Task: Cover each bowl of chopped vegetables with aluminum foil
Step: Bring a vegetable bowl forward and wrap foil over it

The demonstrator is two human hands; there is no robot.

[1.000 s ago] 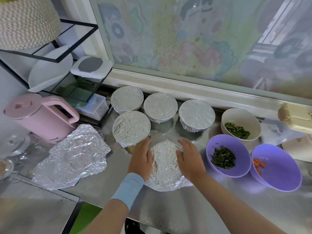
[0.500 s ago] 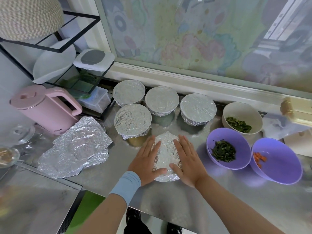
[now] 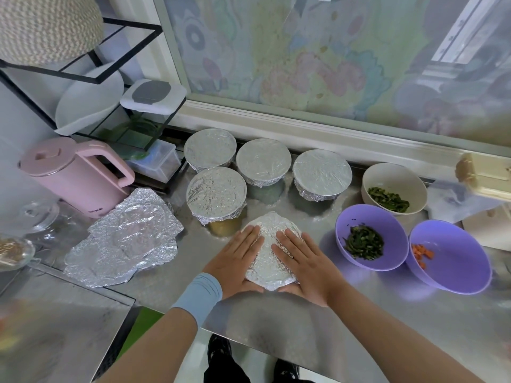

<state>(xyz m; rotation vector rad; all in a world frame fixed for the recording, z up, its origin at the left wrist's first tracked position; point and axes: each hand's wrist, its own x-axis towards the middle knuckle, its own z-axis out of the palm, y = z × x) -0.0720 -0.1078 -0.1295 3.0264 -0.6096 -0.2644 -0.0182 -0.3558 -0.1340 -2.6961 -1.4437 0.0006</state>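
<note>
Moved: both hands, from cupping the foil's sides to lying flat on top; foil edge now tucked in. Left hand (image 3: 237, 261), right hand (image 3: 301, 266): fingers straight, pressing the foil-wrapped bowl (image 3: 269, 244) beneath them on the bench (image 3: 304, 322). Beyond the fingertips: four foil-covered bowls (image 3: 216, 193). Right of the right hand: three uncovered bowls (image 3: 359, 217), two with greens, one with carrot. Left of the left hand: loose foil sheets (image 3: 124, 239).

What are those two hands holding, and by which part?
Nothing is gripped: the left hand and right hand lie flat, fingers straight, on the foil-covered bowl, pressing its left and right sides.
</note>
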